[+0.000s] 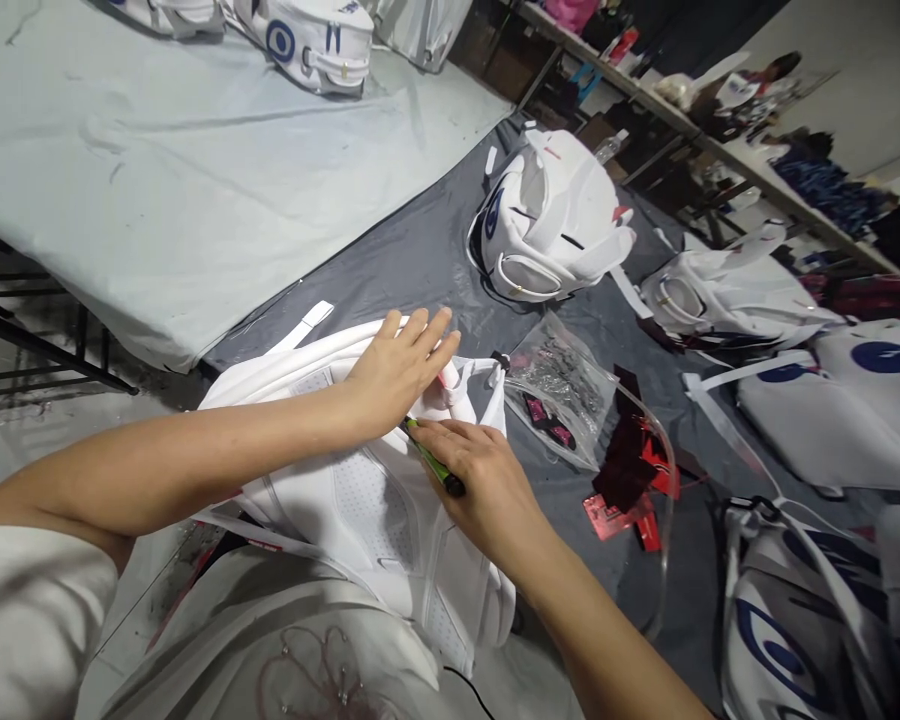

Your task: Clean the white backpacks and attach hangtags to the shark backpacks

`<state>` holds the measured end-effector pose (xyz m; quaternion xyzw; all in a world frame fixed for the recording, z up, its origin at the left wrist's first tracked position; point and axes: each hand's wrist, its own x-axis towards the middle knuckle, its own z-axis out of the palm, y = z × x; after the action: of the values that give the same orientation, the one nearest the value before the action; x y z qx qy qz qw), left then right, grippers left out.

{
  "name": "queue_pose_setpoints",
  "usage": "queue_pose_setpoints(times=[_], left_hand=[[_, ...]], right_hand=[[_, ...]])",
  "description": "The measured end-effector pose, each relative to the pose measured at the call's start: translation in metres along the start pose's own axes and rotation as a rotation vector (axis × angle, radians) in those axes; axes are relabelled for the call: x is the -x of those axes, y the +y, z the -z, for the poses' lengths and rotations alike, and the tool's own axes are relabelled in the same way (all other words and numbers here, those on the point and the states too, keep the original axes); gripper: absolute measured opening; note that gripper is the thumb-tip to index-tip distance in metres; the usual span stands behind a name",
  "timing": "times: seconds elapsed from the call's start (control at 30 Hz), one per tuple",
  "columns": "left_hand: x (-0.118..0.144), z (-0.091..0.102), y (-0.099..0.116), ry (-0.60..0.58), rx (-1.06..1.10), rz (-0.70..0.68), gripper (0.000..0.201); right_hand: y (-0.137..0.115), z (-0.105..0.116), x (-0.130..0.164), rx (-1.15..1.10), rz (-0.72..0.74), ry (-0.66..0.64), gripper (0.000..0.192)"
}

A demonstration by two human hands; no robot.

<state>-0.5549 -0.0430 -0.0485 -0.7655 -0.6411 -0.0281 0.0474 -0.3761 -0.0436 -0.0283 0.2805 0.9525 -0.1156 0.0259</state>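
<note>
A white backpack point(375, 500) lies before me at the edge of the dark-covered table, its padded, perforated back panel facing up. Flat on its upper part rests my left hand point(405, 370), fingers stretched out and holding nothing. Just below and to the right, my right hand point(484, 470) is closed around a slim green tool with a black end point(436, 462). The tool's working tip is hidden near my left palm, so its exact kind does not show. White straps point(484, 385) with a black buckle lie beside my left fingertips.
Another white backpack point(555, 220) stands farther back. More white bags point(832, 410) crowd the right side. A clear plastic bag point(562, 390) and red tags point(619, 510) lie right of my hands. A pale-covered table point(157, 200) holds further white bags point(315, 45).
</note>
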Motion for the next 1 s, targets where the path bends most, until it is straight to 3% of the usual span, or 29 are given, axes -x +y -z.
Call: queue_pose_setpoints(times=[0.3,0.53,0.63,0.73,0.87,1.0], left_hand=[[0.001,-0.003,0.0,0.05,-0.064,-0.014,0.071],[0.001,0.0,0.001,0.009,-0.071,-0.001,0.081],[-0.001,0.009,-0.004,-0.052,-0.07,-0.035,0.096],[0.0,0.031,-0.014,-0.211,-0.057,-0.017,0.11],[0.011,0.059,-0.02,-0.418,-0.04,0.167,0.122],[0.016,0.055,-0.014,-0.359,-0.129,0.245,0.122]], right_hand=[[-0.005,0.004,0.001,0.009,-0.048,-0.062,0.032],[-0.008,0.007,-0.003,0.005,-0.11,-0.134,0.034],[-0.008,0.007,-0.002,0.01,-0.146,-0.154,0.031],[-0.009,0.01,0.005,0.036,-0.2,-0.173,0.029],[-0.016,0.005,0.013,-0.055,-0.202,-0.043,0.032],[-0.02,-0.018,0.001,-0.23,-0.104,0.181,0.031]])
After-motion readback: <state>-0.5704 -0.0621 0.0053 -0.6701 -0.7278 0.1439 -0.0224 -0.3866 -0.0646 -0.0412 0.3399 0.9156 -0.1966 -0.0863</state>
